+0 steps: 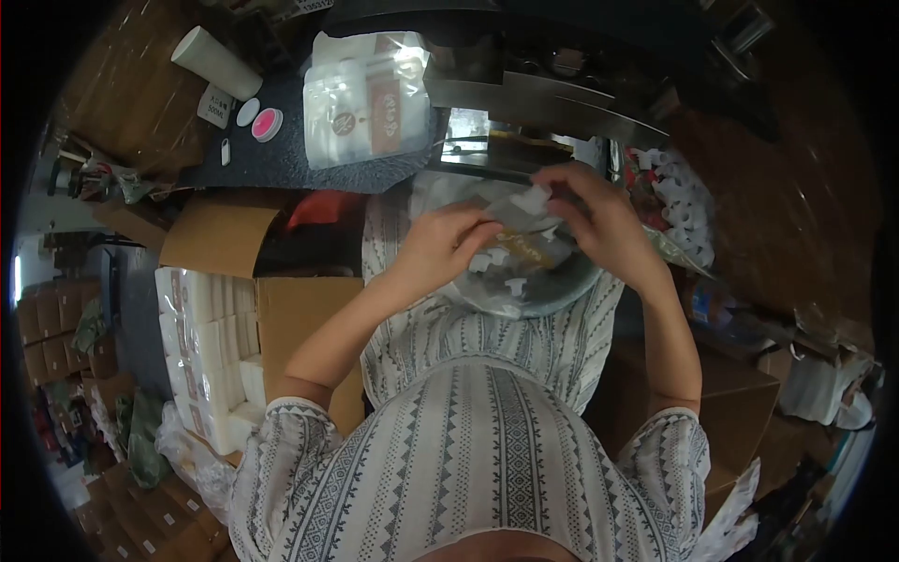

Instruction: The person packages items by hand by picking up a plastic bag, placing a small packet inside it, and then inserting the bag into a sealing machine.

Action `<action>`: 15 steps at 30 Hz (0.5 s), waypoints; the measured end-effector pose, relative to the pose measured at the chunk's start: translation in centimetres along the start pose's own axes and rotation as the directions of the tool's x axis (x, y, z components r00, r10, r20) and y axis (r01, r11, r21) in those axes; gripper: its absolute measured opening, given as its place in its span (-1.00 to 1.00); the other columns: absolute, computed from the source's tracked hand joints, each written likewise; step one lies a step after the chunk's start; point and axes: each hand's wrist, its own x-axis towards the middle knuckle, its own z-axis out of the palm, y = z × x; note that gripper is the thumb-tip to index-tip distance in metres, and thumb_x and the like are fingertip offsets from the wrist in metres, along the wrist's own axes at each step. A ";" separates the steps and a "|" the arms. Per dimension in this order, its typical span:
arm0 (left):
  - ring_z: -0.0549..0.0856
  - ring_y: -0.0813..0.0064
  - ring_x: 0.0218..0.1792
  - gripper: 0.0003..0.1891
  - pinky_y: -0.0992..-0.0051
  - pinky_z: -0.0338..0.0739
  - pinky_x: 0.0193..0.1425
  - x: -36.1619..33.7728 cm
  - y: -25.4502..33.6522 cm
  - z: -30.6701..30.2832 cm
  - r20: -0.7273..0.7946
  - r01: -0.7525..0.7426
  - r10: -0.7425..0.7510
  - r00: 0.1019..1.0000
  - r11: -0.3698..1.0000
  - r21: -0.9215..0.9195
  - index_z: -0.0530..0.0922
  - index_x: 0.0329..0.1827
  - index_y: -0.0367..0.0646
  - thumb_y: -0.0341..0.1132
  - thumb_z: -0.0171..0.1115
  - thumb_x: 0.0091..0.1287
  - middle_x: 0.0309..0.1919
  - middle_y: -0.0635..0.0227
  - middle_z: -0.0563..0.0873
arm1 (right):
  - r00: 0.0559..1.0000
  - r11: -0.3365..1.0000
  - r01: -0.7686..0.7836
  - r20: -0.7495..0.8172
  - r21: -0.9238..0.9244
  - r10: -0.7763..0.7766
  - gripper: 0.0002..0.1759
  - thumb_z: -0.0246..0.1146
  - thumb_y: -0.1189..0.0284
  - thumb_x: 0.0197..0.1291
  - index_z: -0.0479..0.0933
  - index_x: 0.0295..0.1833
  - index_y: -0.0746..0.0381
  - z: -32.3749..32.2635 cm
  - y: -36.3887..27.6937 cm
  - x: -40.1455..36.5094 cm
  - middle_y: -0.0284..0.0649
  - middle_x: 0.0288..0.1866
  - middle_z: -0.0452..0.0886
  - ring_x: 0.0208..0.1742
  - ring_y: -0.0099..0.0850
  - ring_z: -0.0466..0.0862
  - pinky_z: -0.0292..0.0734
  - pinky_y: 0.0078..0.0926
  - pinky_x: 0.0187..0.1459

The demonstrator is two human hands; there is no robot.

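My left hand point(448, 245) has its thumb and forefinger pinched on the edge of a clear plastic bag point(506, 208). My right hand point(599, 220) is closed at the bag's other side, its fingers on a small white plastic piece point(532, 199). Both hands are over a round basin point(571, 298) resting on my lap. Inside the basin, under my hands, lie clear plastic with gold lettering point(524, 248) and several loose white plastic pieces point(489, 259).
A stack of packed pouches point(367, 103) sits on the dark worktop point(272, 164) ahead, near a pink round tub point(267, 125) and a white roll point(215, 63). An open carton point(309, 309) of white packs point(206, 347) stands at left. More white pieces point(679, 197) fill a bag at right.
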 end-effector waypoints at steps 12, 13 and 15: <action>0.67 0.49 -0.19 -0.64 0.51 0.56 -0.11 5.7 -3.0 1.8 0.255 0.560 -0.506 0.824 0.660 -0.500 0.57 -0.01 -0.36 -0.18 0.21 0.39 -0.19 0.23 0.67 | 0.897 0.549 -0.335 -0.438 -0.766 -0.064 -0.75 0.16 0.45 0.20 0.55 -0.01 0.24 -3.5 10.5 -2.6 -0.11 -0.17 0.65 -0.16 -0.14 0.65 0.56 -0.25 -0.12; 0.67 0.49 -0.19 -0.64 0.51 0.56 -0.11 5.8 -3.6 1.0 0.253 0.553 -0.499 0.829 0.666 -0.501 0.57 -0.01 -0.36 -0.18 0.21 0.39 -0.19 0.23 0.67 | 0.914 0.494 -0.343 -0.405 -0.799 -0.021 -0.75 0.17 0.44 0.19 0.56 -0.02 0.23 -3.6 11.0 -2.3 -0.10 -0.21 0.66 -0.16 -0.13 0.66 0.56 -0.25 -0.13; 0.68 0.24 -0.15 -0.63 0.39 0.58 -0.17 5.1 -5.6 -1.3 -0.520 0.117 -0.061 0.852 0.990 0.076 0.54 0.02 -0.33 -0.18 0.27 0.32 -0.05 0.10 0.64 | 0.929 0.439 -0.342 -0.368 -0.831 0.027 -0.75 0.17 0.43 0.18 0.58 -0.04 0.22 -3.8 10.7 -2.1 -0.09 -0.25 0.66 -0.17 -0.12 0.66 0.57 -0.25 -0.13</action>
